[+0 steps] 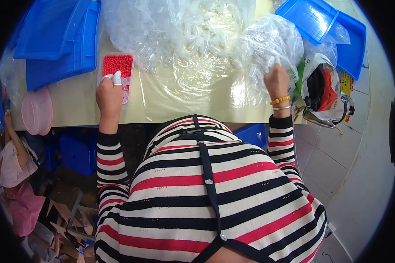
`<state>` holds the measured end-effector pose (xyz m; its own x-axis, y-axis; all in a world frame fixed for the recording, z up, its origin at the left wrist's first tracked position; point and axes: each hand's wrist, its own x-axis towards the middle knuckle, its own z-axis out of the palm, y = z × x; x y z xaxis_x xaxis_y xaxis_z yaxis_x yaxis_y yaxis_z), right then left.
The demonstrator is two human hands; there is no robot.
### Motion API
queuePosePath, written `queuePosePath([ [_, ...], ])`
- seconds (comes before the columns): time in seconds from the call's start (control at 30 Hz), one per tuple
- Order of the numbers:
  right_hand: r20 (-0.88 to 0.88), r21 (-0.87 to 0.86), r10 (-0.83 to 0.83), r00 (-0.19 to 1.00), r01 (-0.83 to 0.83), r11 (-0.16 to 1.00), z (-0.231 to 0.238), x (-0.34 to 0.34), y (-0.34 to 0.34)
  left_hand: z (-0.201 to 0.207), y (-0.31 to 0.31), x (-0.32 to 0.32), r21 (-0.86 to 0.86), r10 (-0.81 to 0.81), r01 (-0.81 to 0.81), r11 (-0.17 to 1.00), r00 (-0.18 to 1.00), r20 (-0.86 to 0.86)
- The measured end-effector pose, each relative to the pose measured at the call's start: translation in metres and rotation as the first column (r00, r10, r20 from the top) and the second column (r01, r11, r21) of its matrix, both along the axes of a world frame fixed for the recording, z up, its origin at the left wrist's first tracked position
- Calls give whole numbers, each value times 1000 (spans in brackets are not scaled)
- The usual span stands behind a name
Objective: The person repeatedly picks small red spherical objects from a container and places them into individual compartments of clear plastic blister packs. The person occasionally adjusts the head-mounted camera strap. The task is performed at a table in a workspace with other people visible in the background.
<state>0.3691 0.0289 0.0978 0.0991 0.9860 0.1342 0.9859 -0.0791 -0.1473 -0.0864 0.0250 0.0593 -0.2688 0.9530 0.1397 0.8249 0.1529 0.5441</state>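
My left hand [109,97], with white finger covers on its fingertips, is over a clear plastic box [99,72]. Small red beads [118,64] fill the far part of that box, and clear round pieces [125,91] lie in the near part. Its fingers are curled together, and what they hold, if anything, is hidden. To the right, my right hand [277,81] touches the near side of a clear plastic bag [274,37] by some small clear plastic pieces [258,70]. Those fingers are drawn together too; any piece in them is too small to make out.
A heap of clear plastic tubes [197,41] spreads across the far table. Blue trays [61,61] stand far left, more blue trays [352,48] far right. A pink tub [37,112] sits at the left edge. A stuffed bag [322,90] hangs at the right. Another person's arm [17,142] shows at left.
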Motion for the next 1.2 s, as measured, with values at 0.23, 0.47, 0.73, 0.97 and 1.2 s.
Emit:
queuePosePath([
  [0.23, -219, -84, 64, 974, -85, 993, -19, -44, 15, -1, 10, 5, -313, -184, 138, 940, 975, -123],
  [0.47, -71, -120, 42, 997, -50, 992, -86, -124, 48, -14, 8, -7, -248, -361, 336, 909, 930, -65],
  [0.73, -67, -145, 64, 996, -73, 987, -90, -140, 57, 6, 1, -7, -51, -209, 211, 976, 977, 45],
  [0.97, -111, -164, 168, 979, -185, 969, -70, -135, 40, -7, 30, -3, -81, -390, 381, 921, 902, -183],
  [1.2, -273, -286, 179, 945, -258, 923, -57, -126, 26, -28, 38, -6, -25, -343, 344, 939, 939, 42],
])
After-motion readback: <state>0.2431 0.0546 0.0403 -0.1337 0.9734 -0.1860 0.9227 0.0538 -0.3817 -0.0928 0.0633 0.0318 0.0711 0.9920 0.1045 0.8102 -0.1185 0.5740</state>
